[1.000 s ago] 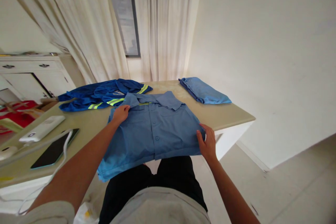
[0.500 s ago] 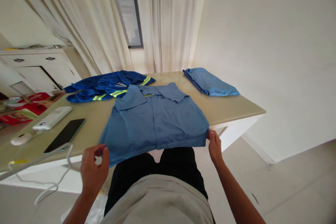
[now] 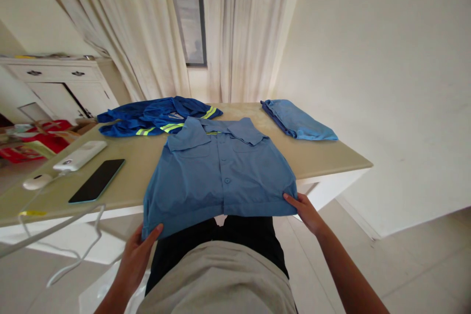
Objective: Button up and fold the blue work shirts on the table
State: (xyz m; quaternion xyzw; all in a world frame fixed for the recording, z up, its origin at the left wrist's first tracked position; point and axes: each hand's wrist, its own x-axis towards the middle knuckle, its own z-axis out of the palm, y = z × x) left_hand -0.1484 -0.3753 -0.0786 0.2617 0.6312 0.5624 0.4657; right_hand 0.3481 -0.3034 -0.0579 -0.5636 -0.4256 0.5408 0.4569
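Observation:
A blue-grey button-up shirt [image 3: 191,176] lies front side up on the table, its sleeves folded in near the collar end. Its hem hangs over the front edge, above my lap. At the hem's left corner my left hand [image 3: 138,250] grips the cloth, thumb on top and fingers underneath. My right hand [image 3: 303,208] pinches the right corner of the hem the same way. Beyond the shirt lies a crumpled dark blue garment [image 3: 147,115] with yellow-and-silver reflective bands, partly covered by the shirt's collar end.
A folded light blue garment [image 3: 300,120] rests at the table's [image 3: 331,162] back right. On the left are a black phone [image 3: 97,181], a white device [image 3: 81,156], a white rounded gadget [image 3: 37,182] and a white cable [image 3: 96,228] hanging over the edge.
My left hand has moved down and taken hold of the hem corner with thumb and fingers. My right hand has shifted its grip inward onto the cloth. The camera view has turned slightly left.

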